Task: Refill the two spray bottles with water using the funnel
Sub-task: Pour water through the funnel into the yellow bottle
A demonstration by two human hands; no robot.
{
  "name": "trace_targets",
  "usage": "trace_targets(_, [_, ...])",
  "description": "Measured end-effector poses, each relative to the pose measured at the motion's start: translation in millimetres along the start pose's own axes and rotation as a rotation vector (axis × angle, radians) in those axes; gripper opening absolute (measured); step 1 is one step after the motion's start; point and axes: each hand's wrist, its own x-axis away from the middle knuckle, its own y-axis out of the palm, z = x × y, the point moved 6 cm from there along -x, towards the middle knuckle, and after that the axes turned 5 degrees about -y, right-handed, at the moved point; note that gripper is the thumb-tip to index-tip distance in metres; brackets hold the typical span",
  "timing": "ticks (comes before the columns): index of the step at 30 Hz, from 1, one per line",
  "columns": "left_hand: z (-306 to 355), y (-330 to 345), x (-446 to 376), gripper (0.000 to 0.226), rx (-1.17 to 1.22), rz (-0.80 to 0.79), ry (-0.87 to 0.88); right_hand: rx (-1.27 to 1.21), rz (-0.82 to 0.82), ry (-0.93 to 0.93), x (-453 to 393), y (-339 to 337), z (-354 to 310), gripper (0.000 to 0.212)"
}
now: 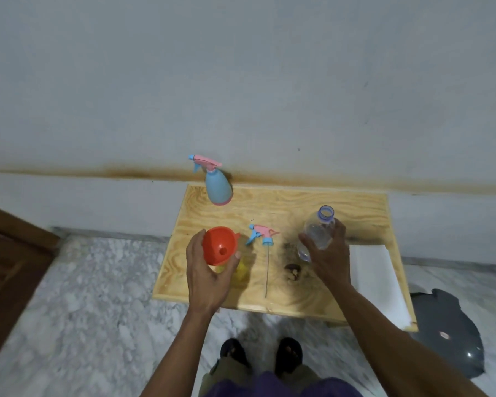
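A plywood tabletop [312, 293] is seen set against a pale wall, over a marbled floor. At its right edge a white folded sheet [378, 282] is laid flat. At the far left corner a blue spray bottle [218, 187] is stood upright, its pink trigger head fitted and its nozzle pointed left. A clear water bottle [317, 233] is held uncapped in the right hand [331, 259], fingers wrapped round its body; its long axis is tilted, the open mouth pointed up and away towards the wall. The left hand [205, 270] is curled round a yellow spray bottle [239, 272], mostly hidden, near the front left of the tabletop. An orange funnel [221, 245] is seated in that bottle, its wide mouth turned towards the camera, steadied by thumb and fingers. Between the two hands a detached trigger head [262, 234] is laid flat, nozzle to the left, its thin dip tube stretched towards the near edge.
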Motion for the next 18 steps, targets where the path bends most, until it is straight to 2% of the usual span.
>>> trace_targets(4, [-5,1,-2,0.099,0.030,-0.036,-0.054,-0.026,0.036,-0.093,4,-12,-22,0.078])
trace_targets(12, [-13,-1,-2,0.095,0.062,-0.059,-0.092,-0.134,0.067,-0.385,16,-20,-111,0.082])
trace_targets(15, [-14,-3,-5,0.095,0.051,-0.085,-0.068,-0.167,0.005,-0.414,19,-12,-130,0.086])
trace_targets(18, [-15,-5,-9,0.097,0.044,-0.117,-0.064,-0.077,-0.103,-0.492,22,-2,-144,0.084])
